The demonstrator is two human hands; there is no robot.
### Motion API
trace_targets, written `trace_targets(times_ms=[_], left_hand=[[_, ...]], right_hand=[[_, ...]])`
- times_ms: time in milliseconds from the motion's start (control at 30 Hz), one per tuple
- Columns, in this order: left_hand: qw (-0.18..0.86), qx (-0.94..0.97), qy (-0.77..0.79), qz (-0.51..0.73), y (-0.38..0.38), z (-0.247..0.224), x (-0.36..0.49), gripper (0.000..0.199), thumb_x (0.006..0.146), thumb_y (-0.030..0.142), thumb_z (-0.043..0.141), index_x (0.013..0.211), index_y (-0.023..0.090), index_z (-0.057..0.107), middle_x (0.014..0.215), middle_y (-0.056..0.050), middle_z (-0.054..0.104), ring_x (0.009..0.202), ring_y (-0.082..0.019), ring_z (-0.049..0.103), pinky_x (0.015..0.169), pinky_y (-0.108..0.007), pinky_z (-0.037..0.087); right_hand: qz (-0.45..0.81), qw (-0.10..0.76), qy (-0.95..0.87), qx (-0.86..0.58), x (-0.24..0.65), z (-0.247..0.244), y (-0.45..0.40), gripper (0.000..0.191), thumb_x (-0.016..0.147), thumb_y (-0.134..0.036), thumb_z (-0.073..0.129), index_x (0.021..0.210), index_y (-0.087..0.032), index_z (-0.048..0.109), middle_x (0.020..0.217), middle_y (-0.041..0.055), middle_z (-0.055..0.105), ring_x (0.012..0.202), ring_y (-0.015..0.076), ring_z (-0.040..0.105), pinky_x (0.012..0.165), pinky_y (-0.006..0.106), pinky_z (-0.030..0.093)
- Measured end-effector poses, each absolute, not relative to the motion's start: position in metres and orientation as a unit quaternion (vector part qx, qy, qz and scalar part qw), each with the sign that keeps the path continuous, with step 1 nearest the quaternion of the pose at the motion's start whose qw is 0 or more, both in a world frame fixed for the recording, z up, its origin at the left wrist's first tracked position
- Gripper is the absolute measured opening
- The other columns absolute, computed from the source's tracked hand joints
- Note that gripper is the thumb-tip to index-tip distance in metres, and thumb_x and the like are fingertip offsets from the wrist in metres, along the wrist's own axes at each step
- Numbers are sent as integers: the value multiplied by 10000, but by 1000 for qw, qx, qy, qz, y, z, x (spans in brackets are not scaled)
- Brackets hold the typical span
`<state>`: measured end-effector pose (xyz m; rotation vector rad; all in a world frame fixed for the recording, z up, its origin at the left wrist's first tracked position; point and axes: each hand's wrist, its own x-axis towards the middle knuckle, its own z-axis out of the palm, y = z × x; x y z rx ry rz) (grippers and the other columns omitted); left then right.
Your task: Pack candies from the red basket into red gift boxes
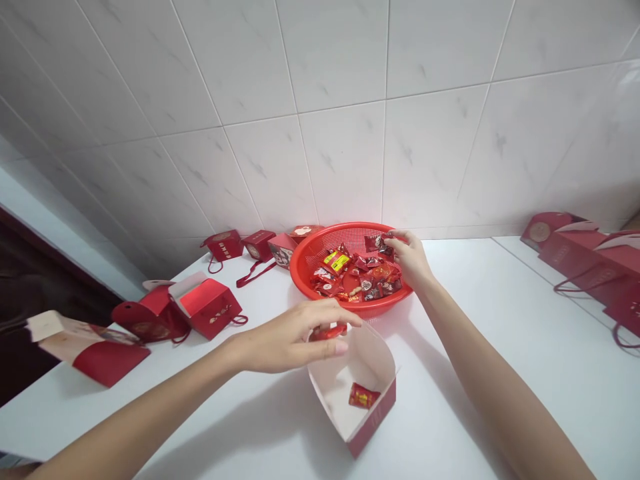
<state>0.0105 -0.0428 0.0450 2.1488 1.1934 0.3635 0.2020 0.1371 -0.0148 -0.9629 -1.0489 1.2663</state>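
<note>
Packets (373, 275) in shiny wrappers lie heaped inside a red basket (345, 307), whose wide mouth and low rim leave them easy to reach from above. The basket stands on the white tabletop (550, 360) near the tiled wall (345, 167), within the right arm's reach. At its right side, the right hand (410, 259) bends over the rim, its fingers nearly together on the near end of a dark red packet (375, 244); a light pinch seems enough for so small a thing.

Nearer the person, an open box (347, 381) rests on the tabletop with its pale inside facing up, which leaves the interior exposed. A red-and-gold packet (363, 396) lies inside, towards the near end. The left hand (300, 337) hovers over the box's far left part, thumb and forefinger well apart, the others curled beneath. A red item (334, 332) shows in that curl; whether it is gripped or merely lies behind the fingers, I cannot tell.

More red boxes (213, 313) stand along the left and back of the tabletop, and maroon boxes (580, 260) line the right, which presumably keeps the middle free for both arms.
</note>
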Motion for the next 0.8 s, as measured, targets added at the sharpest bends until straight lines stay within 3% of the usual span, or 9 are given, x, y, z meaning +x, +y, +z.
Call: trace_targets(times_ms=[100,333,500,633,800], left_hand=[[335,808,467,133,-50,42,13,400,950,388,586,1342,309,593,1193,-67,614,852,-157,590,734,-264,494],[273,804,508,145,-71,37,1,290,940,381,563,1191,327,698,1320,-69,557,1094,-241,587,888,-335,508],[266,753,586,138,-77,30,-7,332,901,466,586,1160,284,685,1262,-73,543,970,-215,604,690,-259,513],[263,748,594,135,-76,28,-8,347,899,476,577,1146,261,693,1181,-65,558,921,-205,598,751,-281,505],[257,754,587,141,-78,26,-9,363,890,461,600,1190,273,678,1264,-74,542,1078,-253,583,934,-366,493]], right_hand=[[548,581,-446,-403,202,-15,135,348,589,-296,688,912,-218,585,713,-45,630,686,149,606,608,257,468],[583,573,-436,-376,204,-13,135,324,568,-265,705,872,-218,603,730,-39,647,654,134,588,583,243,460],[658,512,-450,-320,202,9,119,204,588,-257,688,777,-201,631,748,-7,649,692,146,600,629,265,511],[672,423,-567,-220,204,36,83,232,680,-224,677,911,-201,692,787,-11,664,720,132,610,614,231,476],[568,202,-784,-144,212,59,38,262,826,-150,584,1051,-216,699,894,9,693,757,137,616,623,235,475]])
